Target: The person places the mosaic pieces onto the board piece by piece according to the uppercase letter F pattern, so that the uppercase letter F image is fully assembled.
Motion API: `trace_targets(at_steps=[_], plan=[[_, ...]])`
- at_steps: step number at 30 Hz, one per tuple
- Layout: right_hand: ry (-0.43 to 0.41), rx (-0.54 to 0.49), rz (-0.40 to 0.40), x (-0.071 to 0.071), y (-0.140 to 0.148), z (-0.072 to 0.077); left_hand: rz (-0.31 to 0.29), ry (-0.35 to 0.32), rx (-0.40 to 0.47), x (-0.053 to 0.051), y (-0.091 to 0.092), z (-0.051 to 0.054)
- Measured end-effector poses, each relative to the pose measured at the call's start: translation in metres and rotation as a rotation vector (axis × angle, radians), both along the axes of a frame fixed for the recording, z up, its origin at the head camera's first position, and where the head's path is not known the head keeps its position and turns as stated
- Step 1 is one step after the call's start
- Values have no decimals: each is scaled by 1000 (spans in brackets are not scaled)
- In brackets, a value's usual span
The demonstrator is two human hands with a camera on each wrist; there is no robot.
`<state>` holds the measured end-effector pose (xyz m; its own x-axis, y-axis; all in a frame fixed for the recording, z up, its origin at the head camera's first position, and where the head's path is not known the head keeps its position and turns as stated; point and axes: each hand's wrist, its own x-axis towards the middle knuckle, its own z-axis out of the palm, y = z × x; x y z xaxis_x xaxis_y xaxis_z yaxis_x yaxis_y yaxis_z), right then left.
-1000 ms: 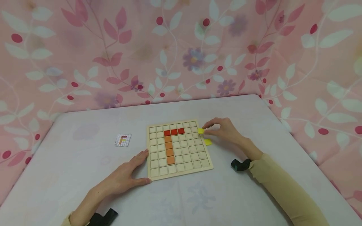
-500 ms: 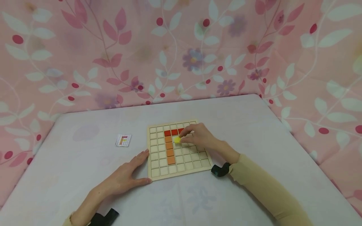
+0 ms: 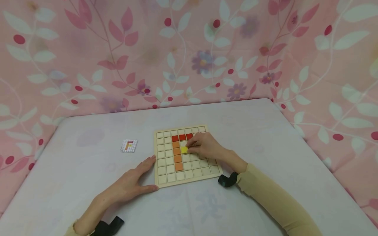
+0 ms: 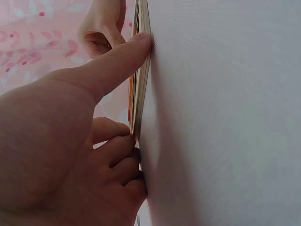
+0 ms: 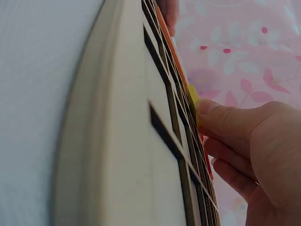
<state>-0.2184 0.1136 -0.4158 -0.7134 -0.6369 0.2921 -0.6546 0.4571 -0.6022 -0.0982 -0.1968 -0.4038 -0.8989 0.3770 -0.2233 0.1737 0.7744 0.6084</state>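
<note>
A pale wooden grid board (image 3: pixel 189 178) lies flat on the table. Three red tiles (image 3: pixel 182 137) form a short row near its top, and several orange tiles (image 3: pixel 178 159) run down a column below the leftmost red one. My right hand (image 3: pixel 206 146) pinches a yellow tile (image 3: pixel 184 149) between thumb and fingers, at the cell right of the second orange tile; the right wrist view shows this yellow tile (image 5: pixel 193 96) tilted against the grid. My left hand (image 3: pixel 128 185) rests on the table, its thumb (image 4: pixel 136 42) and fingers touching the board's left edge.
A small card (image 3: pixel 129 146) printed with a coloured grid pattern lies left of the board. Black wrist devices (image 3: pixel 228 180) sit under both forearms. A pink floral cloth (image 3: pixel 189 59) hangs behind the white-covered table (image 3: pixel 88 157).
My right hand has carried the yellow tile left from the board's right edge to a cell beside the orange column, then lowered it. A second yellow tile is now hidden. The left hand stays put.
</note>
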Motion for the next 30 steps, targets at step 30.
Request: trace_targets(at_steps=[30], plan=[[34,-50,22,1,3,-10,7,22,-13,5,3,-4]])
